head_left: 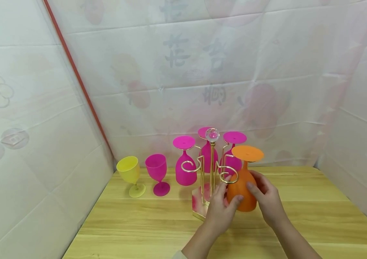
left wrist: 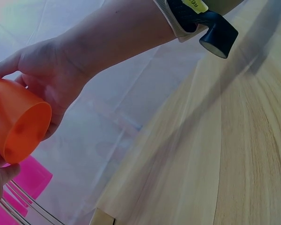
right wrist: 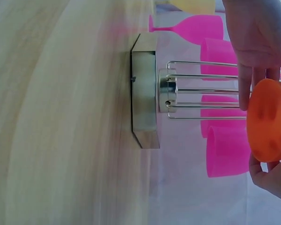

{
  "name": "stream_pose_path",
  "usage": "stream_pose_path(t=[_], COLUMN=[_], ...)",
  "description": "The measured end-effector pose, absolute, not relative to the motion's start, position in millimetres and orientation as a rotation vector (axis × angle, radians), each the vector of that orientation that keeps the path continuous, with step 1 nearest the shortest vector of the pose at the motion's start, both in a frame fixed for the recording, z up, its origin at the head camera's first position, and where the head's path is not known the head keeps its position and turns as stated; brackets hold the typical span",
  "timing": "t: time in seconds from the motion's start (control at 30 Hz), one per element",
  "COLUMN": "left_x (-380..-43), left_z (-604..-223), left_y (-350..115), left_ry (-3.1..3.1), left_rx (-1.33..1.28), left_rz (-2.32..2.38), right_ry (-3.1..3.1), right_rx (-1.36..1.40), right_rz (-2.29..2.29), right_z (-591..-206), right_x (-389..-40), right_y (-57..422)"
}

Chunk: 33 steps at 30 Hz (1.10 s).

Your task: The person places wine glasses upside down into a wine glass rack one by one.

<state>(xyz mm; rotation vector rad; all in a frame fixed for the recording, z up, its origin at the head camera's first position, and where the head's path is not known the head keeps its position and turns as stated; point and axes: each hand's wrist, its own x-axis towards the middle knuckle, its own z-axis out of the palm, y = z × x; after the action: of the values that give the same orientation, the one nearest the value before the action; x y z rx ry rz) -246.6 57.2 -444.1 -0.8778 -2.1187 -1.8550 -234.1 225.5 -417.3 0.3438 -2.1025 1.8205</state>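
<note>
Both hands hold an orange plastic goblet (head_left: 243, 189) upside down, its foot up and its bowl opening downward. My left hand (head_left: 220, 208) grips the bowl from the left, while my right hand (head_left: 269, 201) has its thumb and fingers round the other side. The goblet's stem is close by a curled hook of the gold wire rack (head_left: 211, 172), at the front right. Three magenta goblets (head_left: 186, 169) hang inverted on the rack's back and left hooks. In the right wrist view, the orange bowl (right wrist: 268, 121) is well above the table, between the two hands.
Left of the rack, a yellow goblet (head_left: 130, 172) and a magenta goblet (head_left: 158, 169) stand upright on the wooden table (head_left: 131, 230). A clear crystal knob (head_left: 212, 135) tops the rack, which has a hexagonal base (head_left: 199, 207). Printed white sheeting (head_left: 138, 72) walls the table.
</note>
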Motion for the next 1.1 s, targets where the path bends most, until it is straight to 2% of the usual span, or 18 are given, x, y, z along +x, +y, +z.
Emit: stream_pose_path(t=[0.7, 1.1], left_x=[-249.6, -249.6], left_z=[-448.4, -448.3], left_y=[62.2, 64.5], left_ry=[-2.064, -2.091], left_rx=[-0.741, -0.673], left_rz=[-2.09, -2.043], right_ry=[-2.197, -2.217], right_rx=[0.291, 0.264], right_rz=[1.814, 1.827], right_z=[-411.2, -413.0], right_x=[-244.7, -248.5], right_y=[220.7, 222.0])
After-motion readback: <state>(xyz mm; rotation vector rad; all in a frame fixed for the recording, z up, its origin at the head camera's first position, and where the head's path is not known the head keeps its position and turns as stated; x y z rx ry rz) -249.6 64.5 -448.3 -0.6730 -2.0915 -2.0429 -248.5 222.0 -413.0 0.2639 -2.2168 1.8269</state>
